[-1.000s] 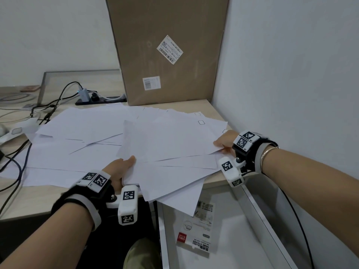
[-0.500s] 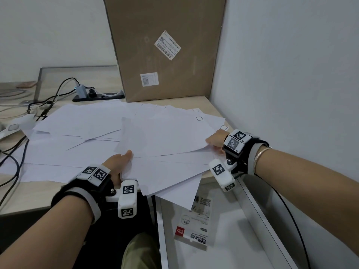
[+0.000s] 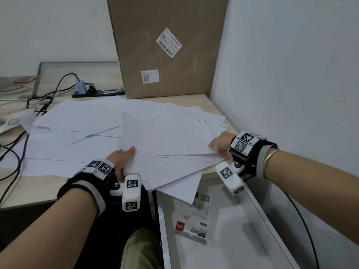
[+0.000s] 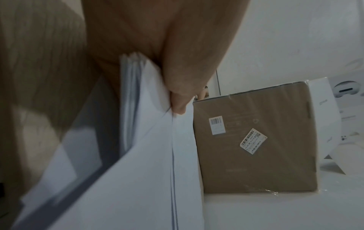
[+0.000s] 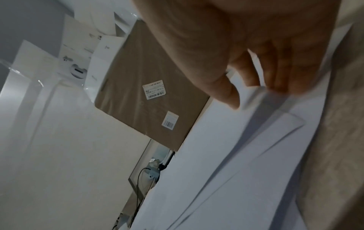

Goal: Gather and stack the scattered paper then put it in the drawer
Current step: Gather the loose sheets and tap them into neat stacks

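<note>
Paper (image 3: 167, 133) is only partly gathered, so I think the job is near its start. My left hand (image 3: 121, 158) pinches one side of a loose bunch of sheets, thumb on top and fingers under, and the left wrist view shows many edges fanned out in that grip. My right hand (image 3: 220, 143) pinches the other side of the same bunch, thumb on top. The bunch sits in front of the big brown box (image 3: 167, 47), at the near edge of the counter (image 3: 211, 101), and some corners stick out over the open drawer (image 3: 252, 220). The sheets in the bunch are not lined up; they point different ways. More loose sheets (image 3: 77, 121) lie to the left of the box, spread flat on the counter, well apart from my hands. So I still have to pick those up, tap all the edges even, and lay the pile in the drawer. The drawer is already open, below and in front of the box, and a sticker pack (image 3: 194, 224) lies inside it.
</note>
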